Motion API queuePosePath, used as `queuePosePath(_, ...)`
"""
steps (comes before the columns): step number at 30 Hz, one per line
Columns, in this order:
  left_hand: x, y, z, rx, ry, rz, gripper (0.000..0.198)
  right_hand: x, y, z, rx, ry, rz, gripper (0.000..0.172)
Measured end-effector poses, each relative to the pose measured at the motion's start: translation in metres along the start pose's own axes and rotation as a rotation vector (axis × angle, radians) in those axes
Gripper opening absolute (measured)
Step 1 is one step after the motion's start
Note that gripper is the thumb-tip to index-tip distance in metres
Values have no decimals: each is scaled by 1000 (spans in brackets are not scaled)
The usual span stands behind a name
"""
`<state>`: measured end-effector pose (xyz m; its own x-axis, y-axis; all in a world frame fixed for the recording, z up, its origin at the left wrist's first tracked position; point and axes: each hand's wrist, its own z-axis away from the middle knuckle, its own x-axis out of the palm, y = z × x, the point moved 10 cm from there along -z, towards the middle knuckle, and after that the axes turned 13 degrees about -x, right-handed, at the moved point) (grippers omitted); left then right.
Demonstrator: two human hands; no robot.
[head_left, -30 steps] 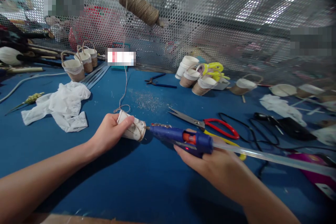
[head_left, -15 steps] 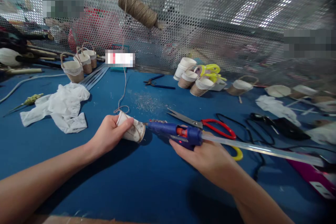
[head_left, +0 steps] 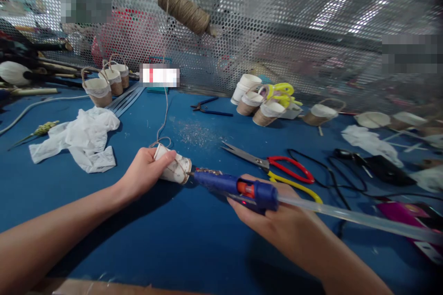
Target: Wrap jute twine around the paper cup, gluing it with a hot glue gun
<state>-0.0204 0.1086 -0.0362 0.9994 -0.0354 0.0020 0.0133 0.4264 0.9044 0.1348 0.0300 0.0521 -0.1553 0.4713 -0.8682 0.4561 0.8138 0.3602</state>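
My left hand (head_left: 144, 168) is closed round a small white paper cup (head_left: 177, 169), which lies on its side with twine round it near the rim end. From the cup a strand of twine (head_left: 164, 117) runs up to a brown spool (head_left: 183, 8) mounted on the mesh. My right hand (head_left: 273, 214) grips a blue hot glue gun (head_left: 230, 185), a long clear glue stick (head_left: 346, 215) jutting from its back. The nozzle points left and meets the cup's end, or nearly so; I cannot tell if it touches. Scissors (head_left: 263, 162) with red and yellow handles lie just beyond the glue gun.
White lace fabric (head_left: 81, 138) lies left. Small twine-wrapped cups with handles (head_left: 98, 94) stand back left, more cups (head_left: 269, 113) back right. Pliers (head_left: 214, 109) and scattered crumbs (head_left: 195, 133) lie mid-table. Black cables (head_left: 332, 170) and a magenta power strip (head_left: 394, 215) are right.
The glue gun has tipped, its rear moving right and down while the nozzle sits lower on the cup's end. My left hand and the cup have barely moved.
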Motion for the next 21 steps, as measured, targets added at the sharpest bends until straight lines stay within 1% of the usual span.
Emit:
queuePosePath(3,-2,-1,-1,6,17,-16,27,-2,4,-6,53,-2,-93,35)
queuePosePath(6,-1,-1,-2,3,6,-14,27,-10,4,-15,33,19,-109,38)
queuePosePath(9,1,1,-1,3,-7,-4,26,-13,3,-18,-8,4,-55,42)
queuePosePath(12,1,1,0,2,-8,5,25,-12,-1,-15,-63,-7,59,45)
queuePosePath(14,1,1,1,1,-3,7,25,-12,-2,-13,-75,0,96,46)
queuePosePath(16,0,0,0,0,6,3,25,-13,-1,-14,-49,17,65,45)
queuePosePath(18,0,-1,0,-5,9,1,25,-17,3,-17,7,42,9,47)
queuePosePath(21,1,-1,-1,-9,7,5,25,-17,4,-22,16,25,-48,50)
